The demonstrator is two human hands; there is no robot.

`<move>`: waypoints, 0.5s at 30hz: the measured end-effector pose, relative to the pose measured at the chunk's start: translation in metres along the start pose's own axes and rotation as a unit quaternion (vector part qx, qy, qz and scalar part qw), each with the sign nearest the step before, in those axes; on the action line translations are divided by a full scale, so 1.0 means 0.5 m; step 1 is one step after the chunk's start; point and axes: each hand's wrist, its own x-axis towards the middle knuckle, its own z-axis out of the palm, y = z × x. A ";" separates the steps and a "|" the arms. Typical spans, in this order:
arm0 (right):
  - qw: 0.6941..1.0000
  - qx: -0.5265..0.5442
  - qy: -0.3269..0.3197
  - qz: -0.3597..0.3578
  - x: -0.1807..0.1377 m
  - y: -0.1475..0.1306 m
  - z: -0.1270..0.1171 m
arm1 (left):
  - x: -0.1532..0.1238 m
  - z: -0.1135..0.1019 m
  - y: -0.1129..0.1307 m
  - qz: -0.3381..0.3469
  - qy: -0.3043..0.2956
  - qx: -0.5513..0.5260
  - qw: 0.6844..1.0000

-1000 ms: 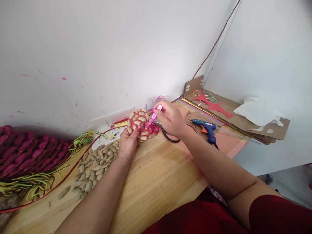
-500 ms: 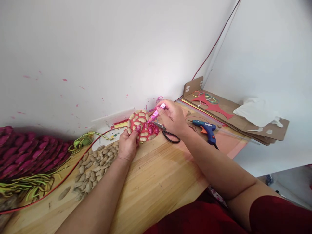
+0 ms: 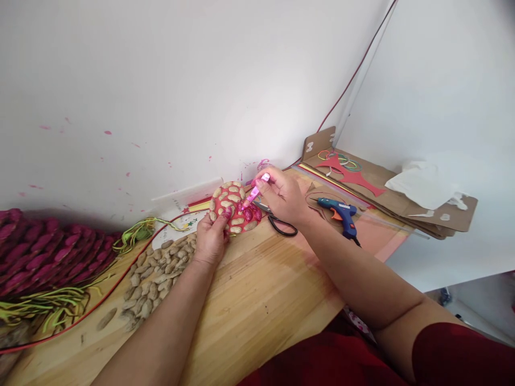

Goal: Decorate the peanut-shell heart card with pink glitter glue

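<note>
My left hand [image 3: 211, 236] is closed on the lower left edge of a round red disc [image 3: 222, 202] covered with peanuts, its thumb stained pink. Several peanuts at the disc's right side are coated in wet magenta paint [image 3: 252, 212]. Between the thumb and fingers of my right hand [image 3: 284, 195] is a slim paintbrush [image 3: 257, 191] with a pink-smeared white handle. Its tip points down and left onto the painted peanuts; the bristles are hard to make out. Black-handled scissors [image 3: 284, 226] lie on the table just under my right hand.
Loose peanuts [image 3: 155, 284] lie left of my left forearm. Stacked magenta peanut discs [image 3: 48, 252] and yellow-green strings [image 3: 52, 305] stand at far left, beside a red-black cord [image 3: 108, 292]. A blue glue gun [image 3: 341, 212] and cardboard [image 3: 434, 222] with a white cloth [image 3: 418, 182] lie right.
My right hand has shifted slightly left and down with the paintbrush, its tip now lower on the magenta peanuts. My left hand and the disc have hardly moved.
</note>
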 end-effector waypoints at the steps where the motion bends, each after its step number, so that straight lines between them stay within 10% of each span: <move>1: 1.000 0.000 0.003 -0.004 0.000 0.001 0.001 | 0.000 0.000 0.000 -0.001 0.004 -0.003 1.000; 15: 0.999 -0.004 0.033 -0.017 0.001 -0.002 -0.002 | -0.001 0.000 0.009 -0.017 -0.016 -0.022 0.999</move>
